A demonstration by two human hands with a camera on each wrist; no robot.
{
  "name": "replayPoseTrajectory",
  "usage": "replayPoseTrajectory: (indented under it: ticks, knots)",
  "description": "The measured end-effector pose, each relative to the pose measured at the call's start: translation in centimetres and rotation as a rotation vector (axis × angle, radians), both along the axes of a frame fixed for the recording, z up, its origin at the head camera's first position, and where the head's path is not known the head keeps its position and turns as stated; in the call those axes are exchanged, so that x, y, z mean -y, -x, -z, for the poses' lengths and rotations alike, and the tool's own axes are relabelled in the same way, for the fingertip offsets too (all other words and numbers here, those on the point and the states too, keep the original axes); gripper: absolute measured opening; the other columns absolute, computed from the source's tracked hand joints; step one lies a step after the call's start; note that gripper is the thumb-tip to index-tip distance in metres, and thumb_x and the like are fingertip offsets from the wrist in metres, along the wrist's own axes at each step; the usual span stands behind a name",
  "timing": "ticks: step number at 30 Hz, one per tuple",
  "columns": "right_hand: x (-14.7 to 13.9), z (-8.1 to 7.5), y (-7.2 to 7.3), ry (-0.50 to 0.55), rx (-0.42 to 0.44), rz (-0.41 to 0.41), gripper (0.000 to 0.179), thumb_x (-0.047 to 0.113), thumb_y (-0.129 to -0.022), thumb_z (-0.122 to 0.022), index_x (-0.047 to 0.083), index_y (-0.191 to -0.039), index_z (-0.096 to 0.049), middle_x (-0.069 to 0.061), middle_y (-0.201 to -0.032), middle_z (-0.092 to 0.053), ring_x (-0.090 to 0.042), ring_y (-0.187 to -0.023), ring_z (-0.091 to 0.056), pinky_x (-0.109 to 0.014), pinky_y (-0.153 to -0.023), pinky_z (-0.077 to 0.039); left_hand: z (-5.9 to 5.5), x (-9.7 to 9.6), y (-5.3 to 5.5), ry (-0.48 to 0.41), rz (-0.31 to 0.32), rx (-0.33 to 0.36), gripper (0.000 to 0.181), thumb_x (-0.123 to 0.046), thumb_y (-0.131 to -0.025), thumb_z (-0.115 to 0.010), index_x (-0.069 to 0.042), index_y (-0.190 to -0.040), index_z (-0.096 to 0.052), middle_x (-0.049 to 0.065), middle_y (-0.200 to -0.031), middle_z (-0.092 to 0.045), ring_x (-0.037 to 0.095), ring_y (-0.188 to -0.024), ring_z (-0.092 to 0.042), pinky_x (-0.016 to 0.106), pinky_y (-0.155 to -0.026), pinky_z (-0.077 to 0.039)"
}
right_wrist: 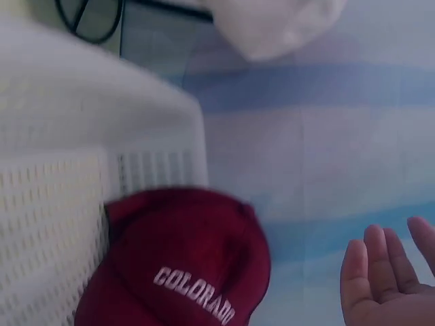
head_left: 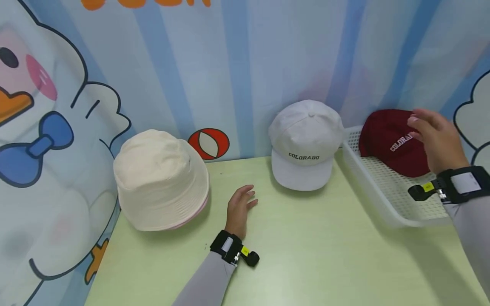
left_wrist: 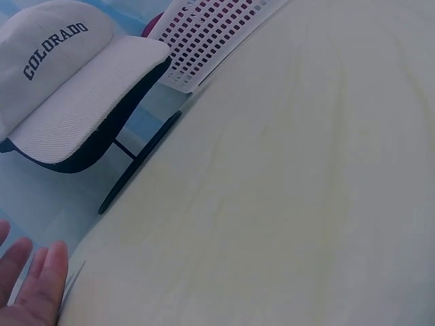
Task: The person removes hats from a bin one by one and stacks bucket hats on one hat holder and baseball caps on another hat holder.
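Observation:
A dark red baseball cap lettered COLORADO lies in a white perforated basket on the right. Over the cap, my right hand hovers with loosely bent fingers and holds nothing; in the right wrist view a gap shows between hand and cap. My left hand is over the table between the hats, its fingers relaxed and nothing in them. Back and right of it, a white COLORADO cap sits raised on a dark stand. A cream bucket hat stands to the left.
The pale green table runs up to a blue striped backdrop with cartoon figures. The basket stands at the table's right side. Under the bucket hat's brim a pink edge shows.

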State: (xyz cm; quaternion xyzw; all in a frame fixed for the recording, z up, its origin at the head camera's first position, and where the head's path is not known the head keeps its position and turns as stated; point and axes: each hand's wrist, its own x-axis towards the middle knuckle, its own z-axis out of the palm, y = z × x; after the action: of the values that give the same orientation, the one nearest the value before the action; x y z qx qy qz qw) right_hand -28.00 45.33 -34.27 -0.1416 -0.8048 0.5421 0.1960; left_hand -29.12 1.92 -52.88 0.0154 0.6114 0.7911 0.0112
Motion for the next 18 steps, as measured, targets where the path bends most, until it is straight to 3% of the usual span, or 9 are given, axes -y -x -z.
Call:
replayPoseTrajectory:
  ticks: [3,5,10,18]
  knots:
    - [-1.6,0.6,0.7,-0.025,0.103,0.093,0.06,0.05,-0.103,-0.046,0.034,-0.158,-0.029,0.006,-0.166,-0.03,-0.021,-0.148,-0.037,-0.048,-0.126,-0.023,-0.1,0.2,0.0,0.021,0.0,0.011,0.036,-0.014,-0.102,-0.053,0.002,-0.135,-0.057,0.011,-0.145,-0.053,0.036,-0.131,-0.056,0.041,-0.105,-0.052]
    - [-2.7,0.9,1.0,-0.043,0.171,0.142,0.065,0.056,-0.102,-0.043,0.036,-0.16,-0.022,0.005,-0.169,-0.023,-0.031,-0.152,-0.031,-0.056,-0.125,-0.021,-0.2,0.3,0.0,0.033,0.009,0.017,0.037,-0.016,-0.103,-0.054,0.001,-0.135,-0.057,0.01,-0.146,-0.053,0.035,-0.13,-0.056,0.041,-0.105,-0.052]
    - [-4.9,1.7,1.7,-0.095,0.281,0.214,0.076,0.06,-0.1,-0.039,0.027,-0.163,-0.014,-0.009,-0.17,-0.015,-0.041,-0.154,-0.023,-0.061,-0.121,-0.027,-0.4,0.5,0.0,0.045,0.004,0.027,0.037,-0.017,-0.102,-0.055,-0.001,-0.135,-0.058,0.009,-0.146,-0.053,0.034,-0.128,-0.059,0.041,-0.104,-0.053]
    - [-7.9,4.1,1.6,-0.231,0.397,0.325,0.075,0.046,-0.104,-0.033,0.002,-0.161,-0.01,-0.028,-0.166,-0.014,-0.052,-0.149,-0.024,-0.067,-0.115,-0.031,-0.2,0.3,-0.1,0.037,0.008,0.045,0.036,-0.016,-0.102,-0.055,0.0,-0.134,-0.058,0.009,-0.143,-0.054,0.034,-0.127,-0.059,0.04,-0.103,-0.054]
